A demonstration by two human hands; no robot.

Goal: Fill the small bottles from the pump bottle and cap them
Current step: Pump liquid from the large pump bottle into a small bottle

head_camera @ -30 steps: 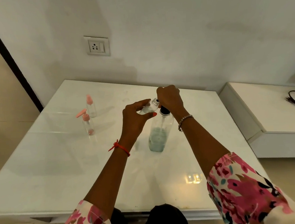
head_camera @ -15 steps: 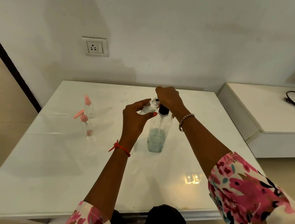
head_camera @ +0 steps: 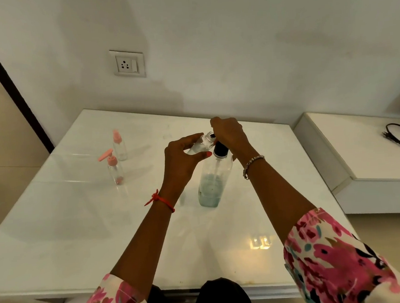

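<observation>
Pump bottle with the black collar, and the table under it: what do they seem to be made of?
Pump bottle: clear, most likely plastic; the dip tube and bluish liquid show through its wall. Collar: black, opaque, probably plastic. Table: white, glossy top, perhaps glass or polished stone; it throws back a bright glare, but which I cannot tell.

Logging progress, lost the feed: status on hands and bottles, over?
Left hand holds small bottle tilted, mouth at the nozzle. Right hand curled over pump bottle top. Two pink-topped bottles stand apart at left, nothing in the way.
</observation>
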